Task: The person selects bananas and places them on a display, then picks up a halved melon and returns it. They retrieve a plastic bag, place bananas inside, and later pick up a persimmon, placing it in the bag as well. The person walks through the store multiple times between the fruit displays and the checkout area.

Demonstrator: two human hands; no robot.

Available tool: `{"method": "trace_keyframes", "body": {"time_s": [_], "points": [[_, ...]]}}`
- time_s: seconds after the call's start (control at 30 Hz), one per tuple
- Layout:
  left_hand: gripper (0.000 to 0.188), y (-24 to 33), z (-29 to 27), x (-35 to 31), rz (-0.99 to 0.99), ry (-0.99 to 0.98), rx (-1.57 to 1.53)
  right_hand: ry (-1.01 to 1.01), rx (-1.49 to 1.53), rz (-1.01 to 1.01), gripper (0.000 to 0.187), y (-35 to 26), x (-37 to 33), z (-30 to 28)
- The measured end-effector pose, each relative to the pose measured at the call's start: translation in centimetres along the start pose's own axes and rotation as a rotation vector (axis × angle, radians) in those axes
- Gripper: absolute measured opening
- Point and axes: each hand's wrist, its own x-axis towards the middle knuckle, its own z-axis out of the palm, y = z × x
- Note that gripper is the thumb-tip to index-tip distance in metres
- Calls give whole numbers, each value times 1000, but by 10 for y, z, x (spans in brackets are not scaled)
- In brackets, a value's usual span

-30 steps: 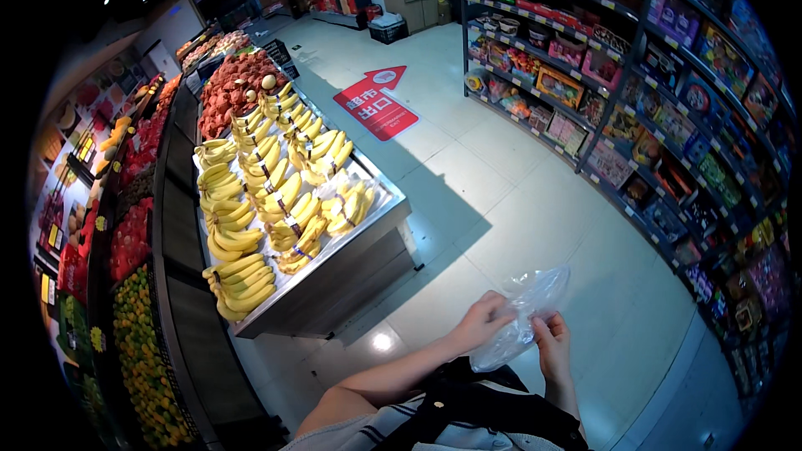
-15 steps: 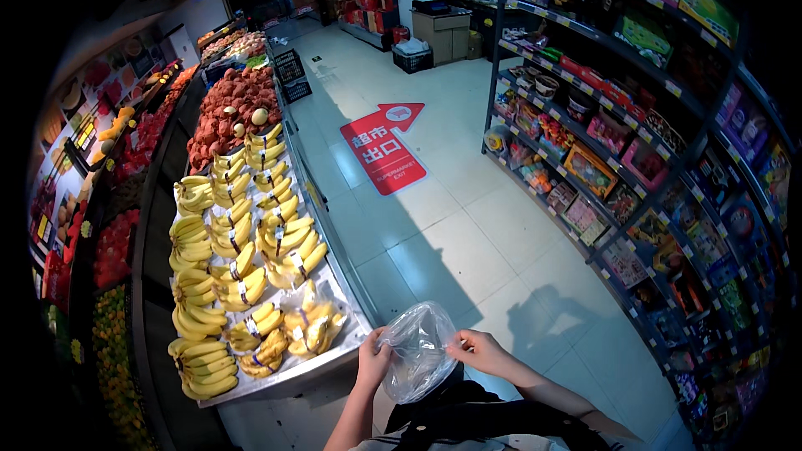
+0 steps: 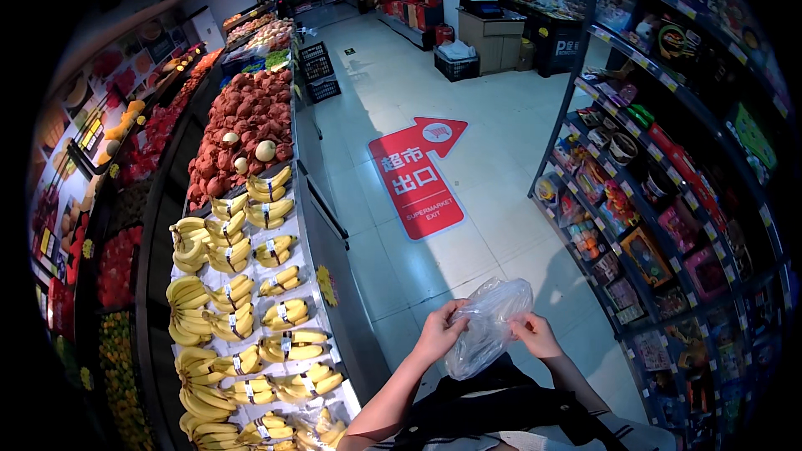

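A clear plastic bag (image 3: 489, 330) hangs in front of me, held up between both hands. My left hand (image 3: 444, 327) pinches its left edge with fingers closed. On the opposite edge, my right hand (image 3: 535, 335) grips the film between thumb and fingers. The bag looks thin and crumpled; I cannot make out anything inside it. To the left of my hands, bunches of bananas (image 3: 292, 346) with dark bands and white tags lie in rows on a display stand (image 3: 312, 241). Neither hand touches the bananas.
Beyond the bananas is a heap of reddish-brown round produce (image 3: 246, 121). Tall shelves (image 3: 660, 192) of packaged goods stand on the right. A red arrow floor sticker (image 3: 422, 179) marks the tiled aisle. Black crates (image 3: 317, 71) stand beside the display, and a counter (image 3: 491, 38) is farther back.
My view has shifted forward along the aisle. Both hands and the bag now appear farther right and slightly higher, and the bag looks more gathered. Both hands keep hold of it.
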Motion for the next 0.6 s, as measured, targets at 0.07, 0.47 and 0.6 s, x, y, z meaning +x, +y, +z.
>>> {"method": "trace_keyframes", "body": {"time_s": [0.07, 0.47, 0.6], "points": [[28, -6, -23, 66, -12, 23, 26, -29, 54, 4, 18, -7, 69, -13], [21, -6, -236, 367, -95, 703, -47, -618, -135, -231, 28, -178, 533, 54], [20, -4, -308, 464, -167, 868, -51, -735, -302, -353, 35, -215, 672, 98]]}}
